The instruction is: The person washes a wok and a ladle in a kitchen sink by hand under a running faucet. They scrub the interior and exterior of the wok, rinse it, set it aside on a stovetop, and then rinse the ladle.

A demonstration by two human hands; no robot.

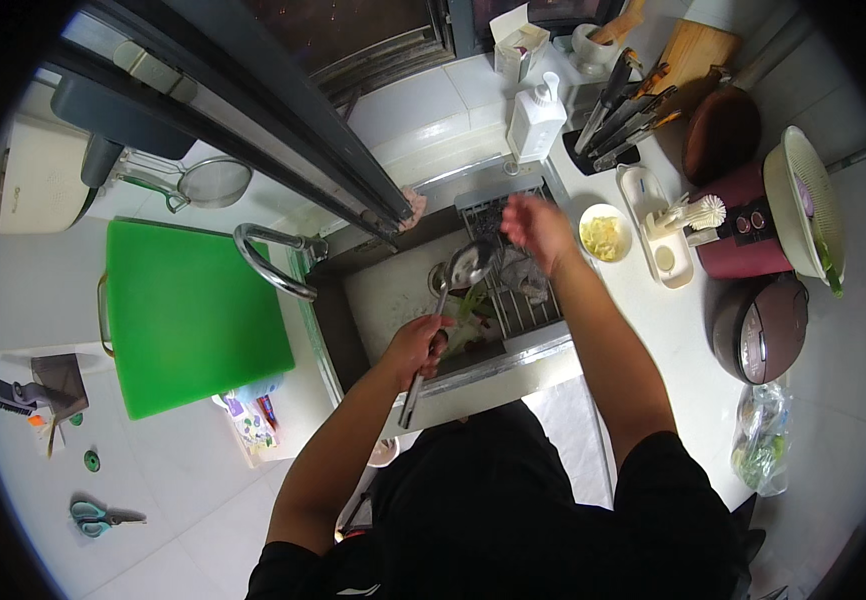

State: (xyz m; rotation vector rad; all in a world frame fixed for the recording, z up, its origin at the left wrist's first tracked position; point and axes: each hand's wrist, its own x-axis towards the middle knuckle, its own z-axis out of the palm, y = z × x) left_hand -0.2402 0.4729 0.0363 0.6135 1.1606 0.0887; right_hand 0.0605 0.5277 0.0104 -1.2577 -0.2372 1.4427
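Note:
My left hand [419, 349] grips the handle of a metal ladle [470, 264], whose shiny bowl is tilted above the sink [380, 281]. The end of the handle sticks out below the hand, past the sink's front edge. My right hand [536, 229] is blurred, with bent fingers, over the metal drying rack [509, 307] that spans the sink's right side. I cannot tell if anything is in it. Beside its fingertips on the rack sits a dark scouring pad [484, 222]. A grey cloth [523, 274] lies below. Green vegetable scraps [472, 300] rest in the basin.
Left of the sink are a curved faucet [271, 279] and a green cutting board [196, 319]. To the right stand a bowl of chopped vegetables [604, 234], a white pump bottle [536, 124], a knife holder [605, 154], a brush tray [662, 232] and a rice cooker [767, 330].

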